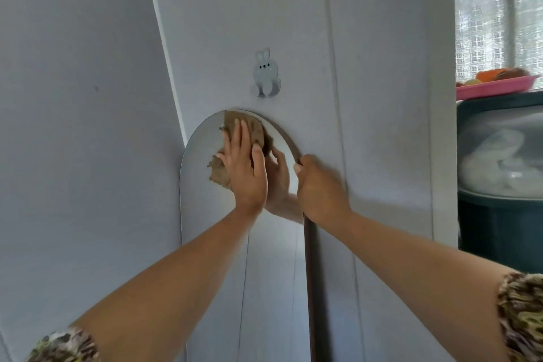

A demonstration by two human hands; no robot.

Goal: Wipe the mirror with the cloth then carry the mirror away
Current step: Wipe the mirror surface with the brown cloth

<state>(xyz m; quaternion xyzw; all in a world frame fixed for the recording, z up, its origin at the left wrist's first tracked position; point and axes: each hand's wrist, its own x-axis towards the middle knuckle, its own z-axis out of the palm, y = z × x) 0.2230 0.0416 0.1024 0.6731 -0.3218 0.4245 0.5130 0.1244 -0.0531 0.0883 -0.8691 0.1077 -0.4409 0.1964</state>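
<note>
A tall arched mirror (205, 244) with a thin dark frame leans upright against the pale wall. My left hand (242, 167) presses flat on a brown cloth (246, 126) near the mirror's rounded top, fingers spread over it. The cloth's lower corner shows below my palm. My right hand (317, 185) is closed around the mirror's right edge, just below the curve of the arch. The glass reflects my left hand and the wall.
A rabbit-shaped hook (266, 73) is stuck on the wall just above the mirror. At the right stand a dark green container (499, 214) with a clear lid and a pink tray (496, 87) of items, in front of a curtained window (499, 9).
</note>
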